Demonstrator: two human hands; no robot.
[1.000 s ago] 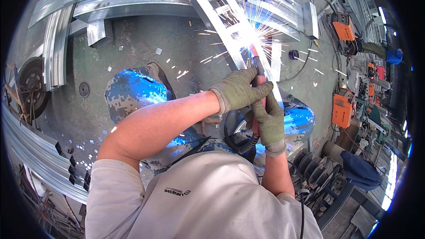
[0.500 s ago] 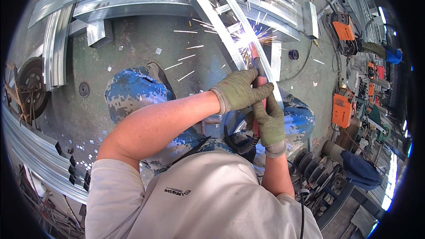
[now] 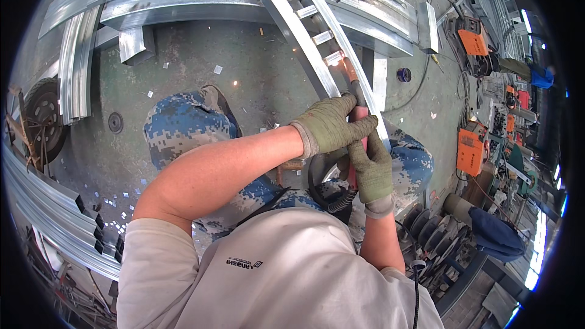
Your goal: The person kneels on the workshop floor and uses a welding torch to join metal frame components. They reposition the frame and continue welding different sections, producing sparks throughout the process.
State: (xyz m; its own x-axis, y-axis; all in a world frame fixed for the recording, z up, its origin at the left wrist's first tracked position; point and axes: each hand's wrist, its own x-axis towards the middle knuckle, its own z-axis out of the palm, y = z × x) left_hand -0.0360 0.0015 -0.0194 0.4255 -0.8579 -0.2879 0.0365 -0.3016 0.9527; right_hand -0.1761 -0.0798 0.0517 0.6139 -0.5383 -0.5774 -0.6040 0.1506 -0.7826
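Observation:
Green work gloves cover both my hands. My right hand point(image 3: 372, 173) is closed round the red handle of a welding torch point(image 3: 359, 113), whose ribbed cable point(image 3: 342, 201) curves down toward my lap. Farther up, my left hand point(image 3: 329, 125) steadies the same torch, its thumb across the handle and its fingers bent beside the torch body; part of its grip is hidden. The copper-coloured torch nozzle point(image 3: 350, 70) points at a short crosspiece point(image 3: 333, 58) that glows orange. That crosspiece sits between the two long rails of a ladder-like metal frame point(image 3: 308, 55).
Long galvanised beams point(image 3: 183, 9) lie across the far side. Metal channels point(image 3: 55, 213) are stacked at the left, near a wheel point(image 3: 46, 119). Orange welding machines point(image 3: 472, 149) stand on the right. A small round tin point(image 3: 404, 75) and scattered metal bits are on the floor.
The bright arc and flying sparks have died out, leaving a glowing spot on the crosspiece. Both hands and the torch hold nearly the same place.

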